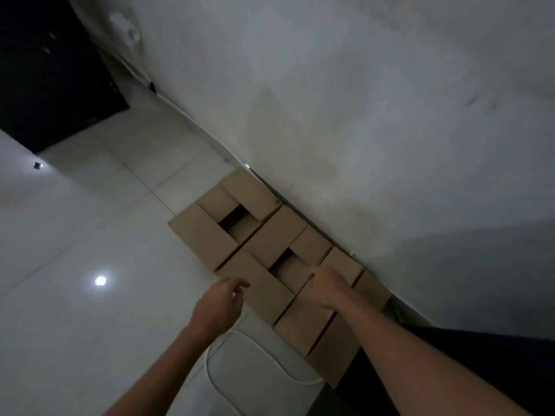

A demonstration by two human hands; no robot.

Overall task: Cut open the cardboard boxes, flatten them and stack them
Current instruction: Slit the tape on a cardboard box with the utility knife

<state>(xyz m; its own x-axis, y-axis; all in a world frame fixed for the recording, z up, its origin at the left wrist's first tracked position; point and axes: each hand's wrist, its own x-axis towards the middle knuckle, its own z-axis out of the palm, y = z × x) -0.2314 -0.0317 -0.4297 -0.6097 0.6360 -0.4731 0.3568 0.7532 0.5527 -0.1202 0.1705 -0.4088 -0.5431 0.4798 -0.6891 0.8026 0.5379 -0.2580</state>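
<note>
The view came from a camera worn on the person's head, looking forward and steeply down through a wide-angle lens. The frame was rolled, so the line where the floor (90, 220) met the wall (360, 115) ran diagonally from upper left to lower right. Both forearms entered from the bottom edge. The left hand (219, 304) and right hand (327, 286) were close to the lens at lower centre, by the cardboard boxes (270, 241) lined along the wall. A dark doorway (45, 70) lay farther off, at upper left.
</note>
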